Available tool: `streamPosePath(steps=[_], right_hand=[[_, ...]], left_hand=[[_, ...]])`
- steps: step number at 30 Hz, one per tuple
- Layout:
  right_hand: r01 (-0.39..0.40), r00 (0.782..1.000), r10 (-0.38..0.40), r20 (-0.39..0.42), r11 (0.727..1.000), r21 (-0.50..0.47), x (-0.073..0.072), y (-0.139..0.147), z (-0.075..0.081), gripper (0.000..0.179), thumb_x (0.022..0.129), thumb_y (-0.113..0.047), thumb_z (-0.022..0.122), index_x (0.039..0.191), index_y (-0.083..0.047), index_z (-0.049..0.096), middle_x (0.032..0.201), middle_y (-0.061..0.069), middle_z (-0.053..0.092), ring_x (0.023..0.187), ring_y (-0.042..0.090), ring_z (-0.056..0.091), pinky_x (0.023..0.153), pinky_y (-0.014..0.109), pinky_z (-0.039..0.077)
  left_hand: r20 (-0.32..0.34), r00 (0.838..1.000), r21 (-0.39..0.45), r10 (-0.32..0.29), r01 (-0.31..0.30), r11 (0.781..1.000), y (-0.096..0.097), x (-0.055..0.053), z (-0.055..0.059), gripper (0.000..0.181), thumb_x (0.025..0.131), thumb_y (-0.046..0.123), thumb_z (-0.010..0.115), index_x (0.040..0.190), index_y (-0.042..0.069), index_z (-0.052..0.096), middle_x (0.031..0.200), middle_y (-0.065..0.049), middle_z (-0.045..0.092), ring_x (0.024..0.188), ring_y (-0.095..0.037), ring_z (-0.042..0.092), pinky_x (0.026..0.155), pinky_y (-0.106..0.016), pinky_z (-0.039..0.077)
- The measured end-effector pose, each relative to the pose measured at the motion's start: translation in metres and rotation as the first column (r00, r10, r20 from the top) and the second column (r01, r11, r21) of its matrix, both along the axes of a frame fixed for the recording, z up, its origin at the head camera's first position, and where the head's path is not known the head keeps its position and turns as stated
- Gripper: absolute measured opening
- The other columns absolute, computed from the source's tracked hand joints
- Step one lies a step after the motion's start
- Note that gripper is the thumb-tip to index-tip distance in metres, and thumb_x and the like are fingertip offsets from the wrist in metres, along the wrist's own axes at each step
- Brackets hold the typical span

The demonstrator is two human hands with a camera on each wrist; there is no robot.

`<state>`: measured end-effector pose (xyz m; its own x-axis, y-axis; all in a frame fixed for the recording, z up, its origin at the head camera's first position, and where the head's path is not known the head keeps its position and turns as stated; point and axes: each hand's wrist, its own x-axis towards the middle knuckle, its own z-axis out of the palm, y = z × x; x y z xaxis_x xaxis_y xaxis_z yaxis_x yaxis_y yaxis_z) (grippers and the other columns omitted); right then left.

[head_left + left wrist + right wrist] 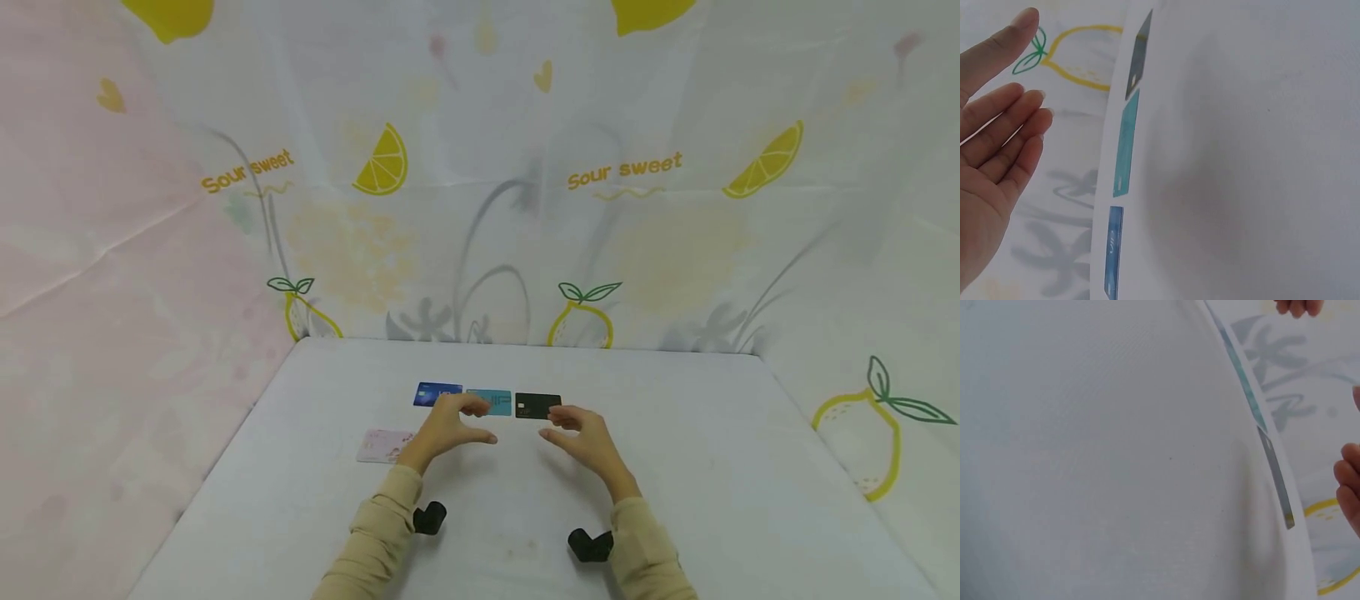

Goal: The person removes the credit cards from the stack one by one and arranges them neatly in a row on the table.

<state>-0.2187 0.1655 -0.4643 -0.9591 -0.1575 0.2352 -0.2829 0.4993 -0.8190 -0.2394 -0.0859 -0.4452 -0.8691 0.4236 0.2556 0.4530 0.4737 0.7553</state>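
Three cards lie in a row on the white table: a dark blue card (429, 393) at the left, a teal card (501, 403) in the middle and a black card (536, 406) at the right. Nearer and further left is a pink patterned card (381, 446), partly covered by my left wrist. My left hand (450, 425) hovers above the table with loosely bent fingers, holding nothing; in the head view it overlaps the blue and teal cards. Opposite it, my right hand (587, 437) is also raised and holds nothing, its fingertips in front of the black card's right edge.
The white tabletop (712, 450) reaches back to a hanging cloth (480, 217) printed with lemons. Cloth also hangs at the left and right sides. Dark wrist-camera mounts (430, 518) stick out from both sleeves.
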Motion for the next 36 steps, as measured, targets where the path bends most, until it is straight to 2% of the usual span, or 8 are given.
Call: streamPosePath(steps=[4, 10, 15, 22, 29, 36], right_hand=[[-0.007, 1.0, 0.007, -0.014, 1.0, 0.001, 0.005, -0.004, -0.001, 0.038, 0.079, -0.011, 0.075, 0.109, 0.01, 0.063, 0.098, 0.016, 0.068, 0.093, 0.03, 0.063, 0.085, 0.04, 0.051], [-0.019, 1.0, 0.018, -0.013, 1.0, -0.018, 0.012, -0.014, 0.0, 0.038, 0.079, -0.012, 0.076, 0.108, 0.009, 0.063, 0.098, 0.014, 0.068, 0.093, 0.029, 0.063, 0.085, 0.04, 0.051], [-0.04, 0.999, 0.04, -0.02, 0.999, -0.013, 0.017, -0.024, -0.001, 0.038, 0.079, -0.013, 0.076, 0.108, 0.008, 0.064, 0.098, 0.013, 0.068, 0.092, 0.029, 0.064, 0.085, 0.041, 0.052], [-0.123, 0.992, 0.123, -0.01, 0.992, 0.025, 0.024, -0.04, -0.006, 0.041, 0.081, -0.017, 0.074, 0.111, 0.007, 0.063, 0.1, 0.014, 0.068, 0.092, 0.028, 0.064, 0.083, 0.04, 0.053], [-0.189, 0.982, 0.189, -0.001, 0.982, 0.007, 0.026, -0.059, -0.012, 0.04, 0.081, -0.017, 0.074, 0.11, 0.008, 0.063, 0.1, 0.014, 0.068, 0.091, 0.028, 0.064, 0.083, 0.038, 0.053], [-0.257, 0.966, 0.258, 0.025, 0.966, -0.035, 0.025, -0.078, -0.017, 0.04, 0.081, -0.016, 0.073, 0.109, 0.01, 0.062, 0.102, 0.018, 0.067, 0.092, 0.03, 0.064, 0.083, 0.041, 0.052]], left_hand=[[-0.031, 0.999, 0.009, 0.005, -0.004, 1.0, -0.006, 0.006, -0.002, 0.045, 0.067, 0.018, 0.085, 0.103, -0.002, 0.068, 0.097, -0.014, 0.069, 0.091, -0.026, 0.062, 0.083, -0.046, 0.051], [-0.031, 0.999, 0.033, 0.03, -0.029, 0.999, -0.013, 0.016, -0.006, 0.048, 0.066, 0.018, 0.085, 0.104, -0.005, 0.067, 0.097, -0.015, 0.068, 0.09, -0.029, 0.062, 0.082, -0.05, 0.05], [-0.049, 0.998, 0.045, 0.042, -0.04, 0.998, -0.018, 0.023, -0.012, 0.047, 0.066, 0.018, 0.086, 0.103, -0.005, 0.067, 0.096, -0.014, 0.069, 0.089, -0.027, 0.063, 0.081, -0.049, 0.051], [-0.086, 0.993, 0.079, 0.08, -0.074, 0.994, -0.028, 0.031, -0.018, 0.045, 0.065, 0.015, 0.086, 0.1, -0.005, 0.068, 0.095, -0.013, 0.07, 0.088, -0.027, 0.063, 0.08, -0.047, 0.051], [-0.109, 0.987, 0.073, 0.119, -0.111, 0.991, -0.046, 0.038, -0.02, 0.045, 0.065, 0.018, 0.086, 0.101, -0.004, 0.068, 0.096, -0.012, 0.07, 0.087, -0.025, 0.064, 0.08, -0.039, 0.052], [-0.084, 0.977, 0.104, 0.197, -0.188, 0.977, -0.067, 0.042, -0.021, 0.048, 0.063, 0.017, 0.087, 0.101, -0.006, 0.068, 0.097, -0.015, 0.07, 0.089, -0.029, 0.065, 0.08, -0.048, 0.051]])
